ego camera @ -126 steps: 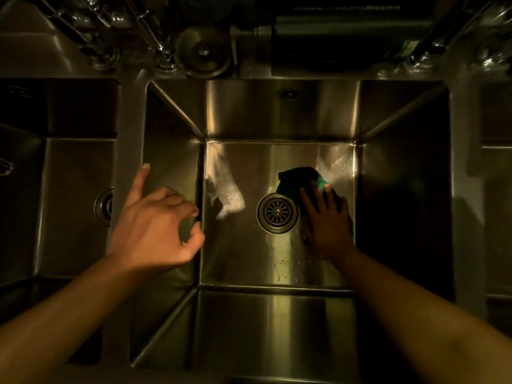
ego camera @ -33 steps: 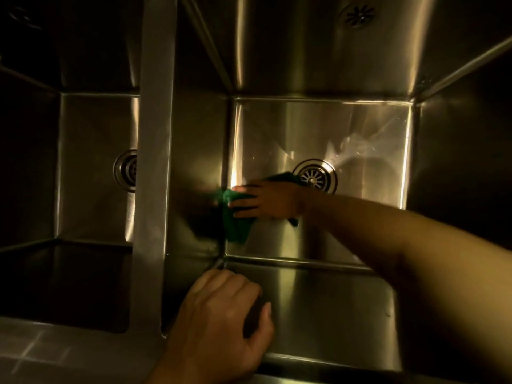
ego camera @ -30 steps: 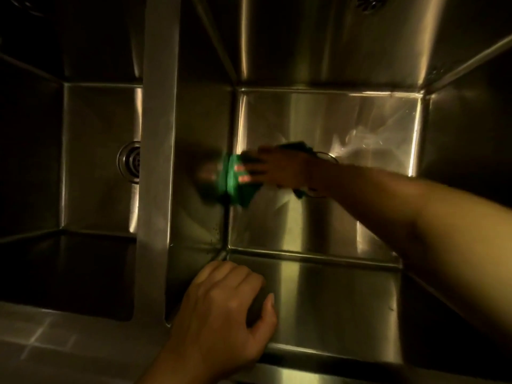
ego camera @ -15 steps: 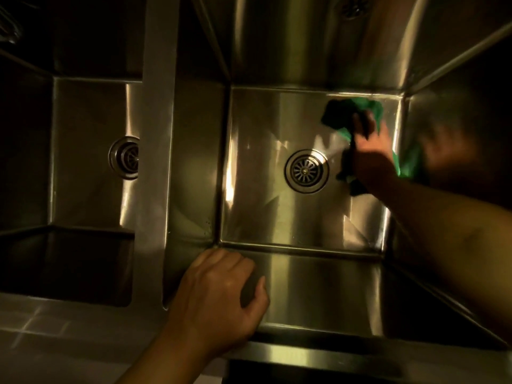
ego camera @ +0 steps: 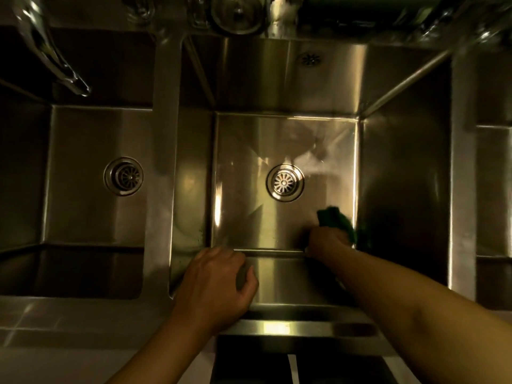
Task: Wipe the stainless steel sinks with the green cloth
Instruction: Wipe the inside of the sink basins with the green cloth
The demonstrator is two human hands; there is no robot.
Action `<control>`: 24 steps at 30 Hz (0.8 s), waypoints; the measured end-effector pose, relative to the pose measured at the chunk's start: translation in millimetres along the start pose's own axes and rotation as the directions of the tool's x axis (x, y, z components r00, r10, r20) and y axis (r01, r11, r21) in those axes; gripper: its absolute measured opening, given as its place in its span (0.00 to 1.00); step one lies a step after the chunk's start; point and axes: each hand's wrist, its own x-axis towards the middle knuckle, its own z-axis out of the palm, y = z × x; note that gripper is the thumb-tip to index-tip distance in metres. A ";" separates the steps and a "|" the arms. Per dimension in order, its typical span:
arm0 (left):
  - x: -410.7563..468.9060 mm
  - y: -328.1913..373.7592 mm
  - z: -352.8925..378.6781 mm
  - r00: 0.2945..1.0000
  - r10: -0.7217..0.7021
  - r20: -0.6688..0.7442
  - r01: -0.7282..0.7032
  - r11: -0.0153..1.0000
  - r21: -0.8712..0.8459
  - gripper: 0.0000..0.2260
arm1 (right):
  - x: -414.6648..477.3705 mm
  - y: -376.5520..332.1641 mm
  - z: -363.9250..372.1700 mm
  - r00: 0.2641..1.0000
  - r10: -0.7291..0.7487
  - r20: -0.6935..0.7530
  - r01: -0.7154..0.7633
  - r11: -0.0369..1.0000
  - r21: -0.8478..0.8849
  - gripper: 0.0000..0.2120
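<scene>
— Where was the green cloth (ego camera: 336,223) kept?
— In the near right corner of the sink (ego camera: 277,134), under the right hand (ego camera: 327,241). Flat or curled fingers could not be told. The left hand (ego camera: 219,284) was curled over the near edge.
— How would it be handled?
— Soft, light, likely wet; best bunched at its middle.

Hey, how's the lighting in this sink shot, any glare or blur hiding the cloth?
Head view: dim, yellowish light; glare streaks on the middle sink floor left of the drain; the green cloth in the right hand sits in dark shadow, slightly smeared; the faucet at top left is blurred.
</scene>
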 end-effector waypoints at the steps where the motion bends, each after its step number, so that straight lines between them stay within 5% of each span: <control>1: -0.2 0.3 -0.7 1.000 -0.003 0.007 0.003 1.000 -0.005 0.10 | -7.9 1.3 -4.4 0.994 -0.060 0.092 0.062 0.998 -0.020 0.23; 4: 0.2 2.5 -3.9 1.000 -0.009 0.030 0.010 1.000 -0.023 0.11 | -20.2 -3.0 -22.6 0.955 -0.161 0.248 0.170 0.985 -0.017 0.28; 7: -0.2 5.1 -7.4 0.998 -0.020 0.058 0.022 0.999 -0.027 0.12 | -37.1 -18.0 -27.7 0.947 -0.268 0.175 0.268 0.963 0.022 0.32; 13: -1.2 8.1 -10.2 0.998 -0.024 0.057 0.027 0.998 -0.063 0.11 | -58.3 -66.9 -11.6 0.867 -0.499 -0.015 0.499 0.866 0.033 0.18; 15: -1.4 5.8 -9.4 0.998 -0.003 0.065 0.007 0.997 -0.072 0.11 | -59.2 -82.5 -7.3 0.786 -0.608 -0.114 0.604 0.794 -0.069 0.27; 18: -1.2 2.1 -6.6 0.997 0.005 0.076 -0.001 0.999 -0.050 0.11 | -50.5 -101.7 -5.3 0.623 -0.779 -0.069 0.720 0.606 -0.336 0.35; 21: -0.5 -0.1 -2.5 1.000 0.013 0.020 -0.012 0.999 -0.042 0.09 | -21.6 -106.1 -4.0 0.460 -0.887 -0.040 0.707 0.393 -0.588 0.37; 24: -0.3 -3.5 2.1 0.999 0.039 -0.032 -0.040 0.998 -0.057 0.07 | 15.8 -99.4 -8.2 0.321 -0.943 -0.085 0.670 0.290 -0.683 0.39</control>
